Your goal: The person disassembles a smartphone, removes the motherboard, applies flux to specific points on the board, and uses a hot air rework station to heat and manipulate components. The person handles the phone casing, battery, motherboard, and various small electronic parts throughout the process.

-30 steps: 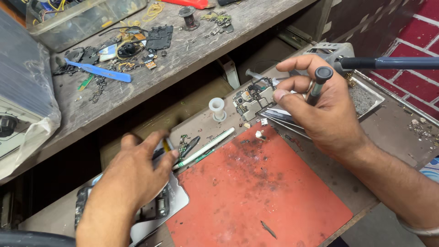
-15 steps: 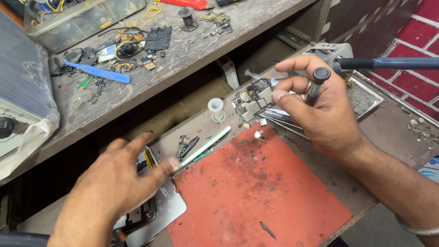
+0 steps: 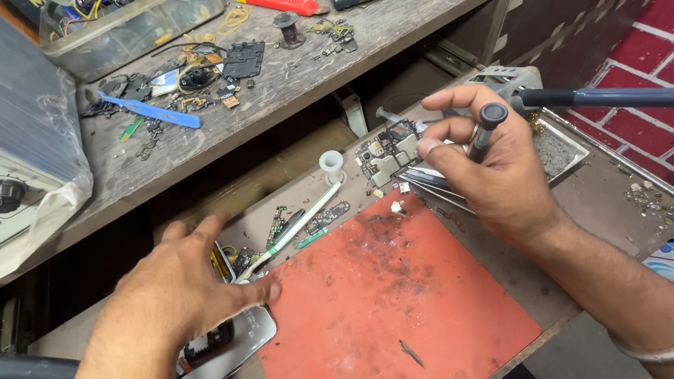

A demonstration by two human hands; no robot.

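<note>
Our right hand [image 3: 491, 168] is clamped on a dark-handled tool [image 3: 484, 130], its fingertips touching a small circuit board [image 3: 386, 156] on the table [image 3: 505, 281] just beyond the red mat [image 3: 393, 302]. Our left hand [image 3: 182, 288] lies spread, fingers apart, over a phone body [image 3: 239, 333] beside a white-and-green toothbrush [image 3: 298, 224].

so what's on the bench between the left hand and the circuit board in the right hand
In the head view, a white-and-green toothbrush and a small white spool lie between the left hand and the circuit board held by the right hand.
</note>
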